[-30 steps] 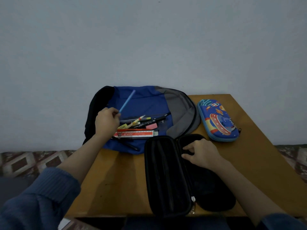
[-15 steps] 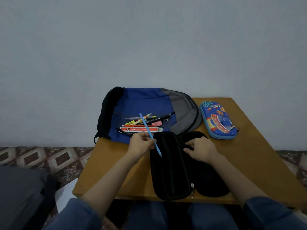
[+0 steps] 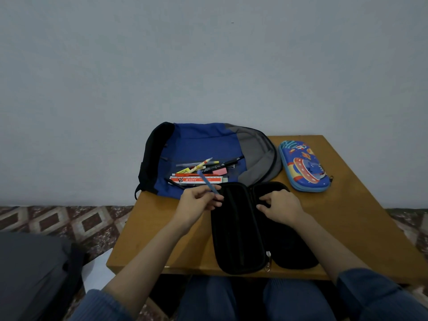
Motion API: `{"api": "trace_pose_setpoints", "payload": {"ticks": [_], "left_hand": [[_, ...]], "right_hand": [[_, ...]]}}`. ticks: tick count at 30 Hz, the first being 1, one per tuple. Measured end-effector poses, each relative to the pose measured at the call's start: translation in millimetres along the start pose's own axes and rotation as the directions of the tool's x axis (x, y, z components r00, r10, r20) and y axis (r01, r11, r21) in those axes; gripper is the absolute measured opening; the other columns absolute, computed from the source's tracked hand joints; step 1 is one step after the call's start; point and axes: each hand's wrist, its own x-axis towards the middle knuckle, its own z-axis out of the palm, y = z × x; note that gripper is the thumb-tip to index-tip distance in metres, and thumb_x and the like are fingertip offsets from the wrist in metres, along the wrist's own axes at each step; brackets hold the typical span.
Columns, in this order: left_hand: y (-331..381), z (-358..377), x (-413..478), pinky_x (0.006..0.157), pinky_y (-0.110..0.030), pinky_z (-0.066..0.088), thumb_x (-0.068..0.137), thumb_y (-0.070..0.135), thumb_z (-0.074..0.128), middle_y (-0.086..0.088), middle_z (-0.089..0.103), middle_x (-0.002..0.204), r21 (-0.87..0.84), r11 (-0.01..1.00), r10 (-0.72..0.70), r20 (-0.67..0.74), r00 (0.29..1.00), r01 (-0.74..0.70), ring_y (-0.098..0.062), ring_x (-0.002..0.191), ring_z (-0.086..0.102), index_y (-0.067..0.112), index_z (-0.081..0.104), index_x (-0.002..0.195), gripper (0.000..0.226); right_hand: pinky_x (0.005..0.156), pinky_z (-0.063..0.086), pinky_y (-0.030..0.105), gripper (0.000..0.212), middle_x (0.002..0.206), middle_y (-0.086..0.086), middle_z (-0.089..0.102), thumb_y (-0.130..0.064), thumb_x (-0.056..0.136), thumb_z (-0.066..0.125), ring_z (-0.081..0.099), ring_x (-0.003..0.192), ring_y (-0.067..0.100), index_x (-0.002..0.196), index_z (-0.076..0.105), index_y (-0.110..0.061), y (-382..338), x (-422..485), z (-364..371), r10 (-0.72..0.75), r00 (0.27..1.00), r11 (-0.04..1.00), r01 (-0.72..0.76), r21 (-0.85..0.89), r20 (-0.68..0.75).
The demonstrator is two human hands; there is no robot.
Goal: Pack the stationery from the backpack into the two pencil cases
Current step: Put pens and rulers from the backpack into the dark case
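A blue, grey and black backpack (image 3: 203,144) lies flat at the table's far left, with several pens, a pink eraser and a red-and-white ruler box (image 3: 196,180) piled on it. My left hand (image 3: 199,201) pinches a light blue pen (image 3: 209,184) at the far left edge of the open black pencil case (image 3: 240,235). My right hand (image 3: 281,207) grips the far end of the case's right half. A shut blue pencil case with a rocket print (image 3: 303,166) lies at the far right.
The small wooden table (image 3: 361,228) stands against a plain grey wall. A patterned tile floor shows on both sides. A dark grey bag (image 3: 32,274) and a white sheet (image 3: 97,272) lie on the floor at the lower left.
My left hand has lifted the blue pen from above the backpack and brought it down to the black case's left edge. The camera view has pulled back; my right hand stays on the case.
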Motion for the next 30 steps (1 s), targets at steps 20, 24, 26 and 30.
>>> {"api": "trace_pose_setpoints", "payload": {"ticks": [20, 24, 26, 30], "left_hand": [[-27, -1, 5, 0.068, -0.033, 0.059, 0.084, -0.007, 0.060, -0.017, 0.058, 0.075, 0.102, 0.995, 0.030, -0.134, 0.990, -0.016, -0.027, 0.076, 0.068, 0.036, 0.015, 0.146, 0.088], [-27, 6, 8, 0.067, -0.032, 0.060, 0.082, -0.010, 0.061, -0.014, 0.059, 0.071, 0.060, 0.998, 0.007, -0.188, 0.982, 0.004, -0.024, 0.072, 0.067, 0.027, 0.018, 0.144, 0.083], [-28, 12, 8, 0.064, -0.029, 0.059, 0.081, -0.011, 0.062, -0.013, 0.058, 0.069, 0.031, 0.998, -0.050, -0.167, 0.985, 0.056, -0.021, 0.068, 0.065, 0.023, 0.021, 0.140, 0.079], [-27, 29, 6, 0.061, -0.029, 0.059, 0.079, -0.010, 0.065, -0.014, 0.061, 0.073, 0.126, 0.965, -0.239, 0.071, 0.968, 0.229, -0.021, 0.060, 0.064, 0.021, 0.024, 0.142, 0.081]], "right_hand": [[0.082, 0.049, 0.027, 0.045, 0.107, -0.003, 0.070, -0.048, 0.091, 0.050, 0.062, 0.104, 0.014, 0.129, 0.056, -0.025, 2, -1, 3, 0.000, 1.000, 1.000, 0.000, 0.008, -0.003], [0.081, 0.049, 0.026, 0.046, 0.107, -0.002, 0.070, -0.049, 0.091, 0.050, 0.062, 0.104, 0.014, 0.128, 0.057, -0.024, 3, 0, 4, -0.002, 1.000, 1.000, 0.002, 0.008, -0.013], [0.082, 0.050, 0.027, 0.046, 0.107, -0.002, 0.070, -0.049, 0.090, 0.050, 0.062, 0.104, 0.014, 0.128, 0.057, -0.023, 4, 1, 5, 0.000, 1.000, 1.000, 0.000, 0.006, -0.016], [0.082, 0.051, 0.028, 0.047, 0.110, -0.001, 0.070, -0.050, 0.090, 0.051, 0.062, 0.105, 0.015, 0.128, 0.057, -0.023, 4, 2, 6, 0.006, 1.000, 1.000, -0.005, 0.008, -0.022]]}}
